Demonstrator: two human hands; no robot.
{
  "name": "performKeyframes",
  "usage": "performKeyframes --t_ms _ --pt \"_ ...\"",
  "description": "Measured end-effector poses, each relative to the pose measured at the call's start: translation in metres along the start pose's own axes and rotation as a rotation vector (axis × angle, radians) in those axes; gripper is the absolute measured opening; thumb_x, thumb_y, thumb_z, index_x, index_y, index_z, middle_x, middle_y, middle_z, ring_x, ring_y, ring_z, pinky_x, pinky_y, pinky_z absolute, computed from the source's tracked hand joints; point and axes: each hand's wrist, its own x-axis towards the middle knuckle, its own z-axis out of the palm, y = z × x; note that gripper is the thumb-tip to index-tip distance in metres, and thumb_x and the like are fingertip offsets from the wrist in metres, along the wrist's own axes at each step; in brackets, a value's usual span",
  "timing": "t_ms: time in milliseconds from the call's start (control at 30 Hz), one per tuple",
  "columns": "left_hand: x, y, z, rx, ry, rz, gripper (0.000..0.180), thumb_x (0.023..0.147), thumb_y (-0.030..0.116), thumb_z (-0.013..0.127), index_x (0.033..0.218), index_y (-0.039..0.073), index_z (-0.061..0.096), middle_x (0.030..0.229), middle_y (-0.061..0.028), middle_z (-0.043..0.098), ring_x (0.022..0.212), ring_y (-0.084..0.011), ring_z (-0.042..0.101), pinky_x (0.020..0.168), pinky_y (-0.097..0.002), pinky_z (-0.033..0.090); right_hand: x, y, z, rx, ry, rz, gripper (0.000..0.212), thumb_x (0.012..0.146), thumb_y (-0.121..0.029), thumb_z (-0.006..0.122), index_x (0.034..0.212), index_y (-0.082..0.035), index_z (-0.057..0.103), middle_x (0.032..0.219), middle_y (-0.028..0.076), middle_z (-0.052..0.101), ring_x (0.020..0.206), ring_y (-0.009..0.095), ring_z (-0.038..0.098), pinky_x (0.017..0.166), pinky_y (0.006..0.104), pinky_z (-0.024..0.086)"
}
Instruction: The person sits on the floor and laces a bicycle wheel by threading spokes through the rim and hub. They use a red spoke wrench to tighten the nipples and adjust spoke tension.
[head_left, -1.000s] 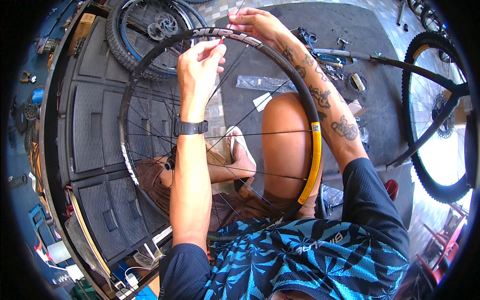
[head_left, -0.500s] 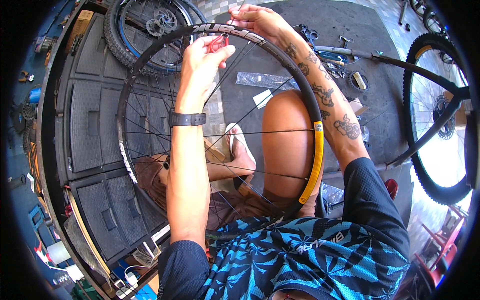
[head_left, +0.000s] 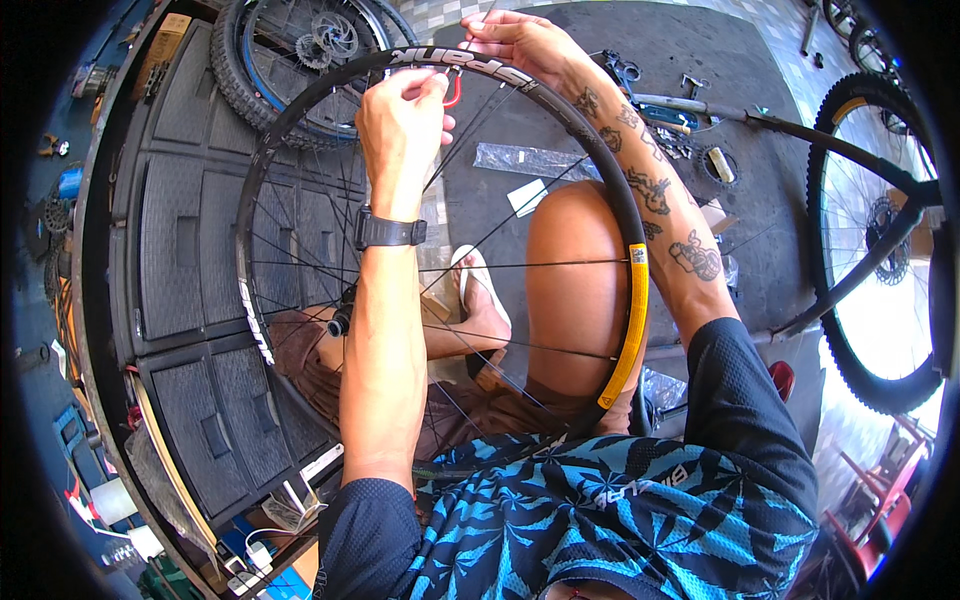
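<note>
A black bicycle rim with white lettering and a yellow sticker stands upright before me, its thin black spokes running to a hub partly behind my left forearm. My left hand, inside the rim near its far edge, is closed at the fingertips against a red spoke wrench; the thumb hides part of that tool. Just outside the rim, my right hand pinches a thin metal rod slanting down toward the rim. Whether its lower end enters the rim, I cannot tell.
Black drawer units line the left. A wheel with a knobby tyre lies at the far left. To the right, a bike frame with a wheel extends over the dark mat, near scattered parts and a cassette. My bent knee is behind the spokes.
My left hand has shifted slightly left and turned over, with its back now showing and less of the red spoke wrench visible. The right hand and rod have moved slightly right. The rim is nearly still.
</note>
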Motion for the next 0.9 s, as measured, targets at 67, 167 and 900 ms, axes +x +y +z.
performKeyframes --t_ms 67,167,900 --pt "-0.003 0.002 0.002 0.070 0.082 0.028 0.027 0.099 0.022 0.071 0.087 -0.003 0.074 0.083 -0.0169 0.075 0.059 -0.0225 0.072 0.057 -0.0365 0.058 0.000 0.000 0.001 -0.017 0.033 0.011 0.006 0.099 -0.003 0.069 0.094 -0.002 0.067 0.120 0.013 0.074 0.098 0.018 0.073 0.097 0.0321 0.060" --pt "-0.003 0.005 0.002 0.613 0.273 0.602 0.032 0.097 0.027 0.074 0.083 -0.002 0.072 0.082 -0.0188 0.073 0.061 -0.0301 0.070 0.061 -0.0434 0.055 0.001 0.002 -0.001 -0.033 0.020 -0.006 0.003 0.099 -0.003 0.070 0.098 -0.002 0.068 0.119 0.013 0.074 0.097 0.018 0.073 0.097 0.0313 0.060" --pt "0.012 -0.024 0.005 -0.073 -0.114 0.117 0.040 0.084 0.012 0.082 0.114 -0.004 0.061 0.090 -0.0086 0.072 0.079 -0.0165 0.069 0.074 -0.0308 0.057 0.010 -0.001 -0.003 0.051 -0.010 0.150 0.005 0.104 -0.007 0.063 0.108 -0.005 0.065 0.099 0.008 0.073 0.093 0.020 0.073 0.083 0.0345 0.060"
